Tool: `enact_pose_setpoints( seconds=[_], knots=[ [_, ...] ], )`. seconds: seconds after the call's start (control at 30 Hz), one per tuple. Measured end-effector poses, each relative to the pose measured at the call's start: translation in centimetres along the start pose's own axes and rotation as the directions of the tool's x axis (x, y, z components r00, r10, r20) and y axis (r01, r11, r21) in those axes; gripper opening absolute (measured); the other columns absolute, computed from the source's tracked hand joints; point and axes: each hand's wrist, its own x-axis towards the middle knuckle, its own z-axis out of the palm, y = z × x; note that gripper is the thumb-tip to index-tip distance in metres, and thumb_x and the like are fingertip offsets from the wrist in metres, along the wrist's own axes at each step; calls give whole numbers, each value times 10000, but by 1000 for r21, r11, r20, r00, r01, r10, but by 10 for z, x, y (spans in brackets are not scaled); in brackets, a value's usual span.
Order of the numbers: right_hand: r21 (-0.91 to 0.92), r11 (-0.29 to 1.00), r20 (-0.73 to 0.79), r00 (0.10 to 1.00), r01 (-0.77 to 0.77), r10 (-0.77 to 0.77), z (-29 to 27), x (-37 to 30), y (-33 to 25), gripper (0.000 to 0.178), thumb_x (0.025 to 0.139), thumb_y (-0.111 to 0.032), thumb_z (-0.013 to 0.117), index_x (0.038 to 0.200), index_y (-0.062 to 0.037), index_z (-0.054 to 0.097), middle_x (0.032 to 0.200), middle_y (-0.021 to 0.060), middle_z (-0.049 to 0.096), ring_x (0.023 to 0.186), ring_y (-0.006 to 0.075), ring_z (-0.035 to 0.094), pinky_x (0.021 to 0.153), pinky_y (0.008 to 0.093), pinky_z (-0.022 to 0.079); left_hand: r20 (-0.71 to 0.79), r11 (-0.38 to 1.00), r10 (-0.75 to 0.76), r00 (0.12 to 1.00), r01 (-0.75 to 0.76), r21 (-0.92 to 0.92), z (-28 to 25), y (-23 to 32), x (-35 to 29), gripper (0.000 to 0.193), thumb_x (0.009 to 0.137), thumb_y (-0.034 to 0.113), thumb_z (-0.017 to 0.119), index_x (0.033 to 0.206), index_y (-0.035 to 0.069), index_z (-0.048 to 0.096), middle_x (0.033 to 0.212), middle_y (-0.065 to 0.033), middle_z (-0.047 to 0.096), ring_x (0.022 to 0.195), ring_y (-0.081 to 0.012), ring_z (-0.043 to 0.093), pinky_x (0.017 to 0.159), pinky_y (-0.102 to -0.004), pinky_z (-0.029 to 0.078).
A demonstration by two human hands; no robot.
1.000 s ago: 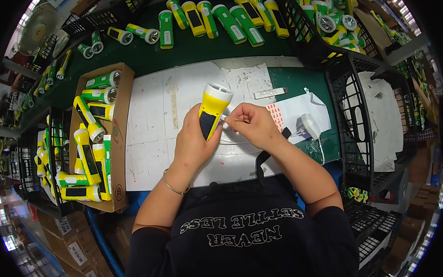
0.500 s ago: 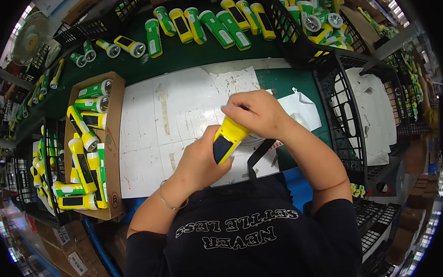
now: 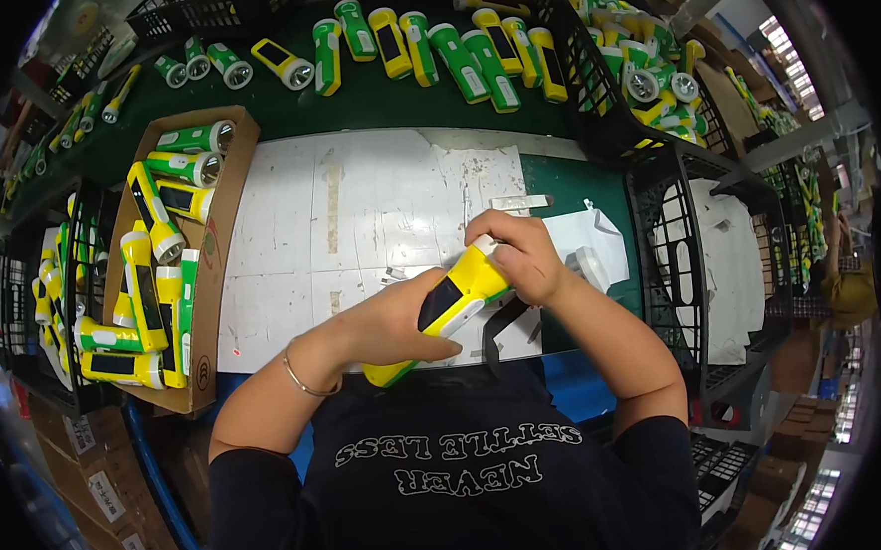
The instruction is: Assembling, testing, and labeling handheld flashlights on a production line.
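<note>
A yellow flashlight (image 3: 477,277) with a dark solar panel and a white side strip lies tilted between my hands, above the front of the white work surface (image 3: 279,234). My left hand (image 3: 388,323) is wrapped round its body; its yellow-green tail pokes out below the palm. At the upper end, the fingers of my right hand (image 3: 527,260) are closed on the flashlight's pale rim. What the right fingertips press on is partly hidden. Beneath the right wrist is a black strap-like piece (image 3: 506,329). A whitish round part (image 3: 590,267) sits just right of that hand.
Left stands a cardboard box (image 3: 222,257) of flashlights, with a black crate (image 3: 87,284) beyond it. Several flashlights (image 3: 465,70) lie along the green far bench. A black crate of flashlights (image 3: 591,98) is far right; another crate (image 3: 673,253) holding white sheets stands nearer.
The flashlight has turned to a flatter slant, and its tail now shows below my left hand. My right hand has shifted from over its head to the rim. The whole view has shifted slightly.
</note>
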Motion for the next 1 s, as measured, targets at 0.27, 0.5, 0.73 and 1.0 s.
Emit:
enact_pose_setpoints(
  seconds=[0.27,0.5,0.73,1.0],
  knots=[
    [-70,924,53,924,-376,379,4,13,-1,303,867,-326,466,824,-42,564,674,125,558,620,242,542,591,325,420,-98,966,-160,982,176,191,6,-1,2,490,707,162,658,1105,14,414,793,-217,604,711,-373,611,647,-407,477],
    [221,962,114,983,-164,141,-11,11,-26,308,845,-279,452,891,3,566,779,72,575,739,156,553,689,249,424,586,486,4,810,511,-709,-11,6,-7,513,753,120,690,1193,39,439,806,-51,564,705,-145,585,628,-269,466],
    [5,922,210,902,-386,377,-13,5,-37,336,837,-302,455,826,14,570,750,106,591,669,182,574,607,271,435,274,804,-122,954,257,-536,13,19,-14,464,757,160,684,1133,17,453,749,-77,563,599,-144,561,557,-266,460],
    [-428,860,106,929,-279,354,-9,26,-37,308,855,-261,419,853,-5,589,731,143,591,626,256,580,603,307,456,100,952,-174,980,193,-238,6,-10,3,416,799,124,665,1137,3,455,794,-43,563,646,-120,586,594,-262,489]
  ],
)
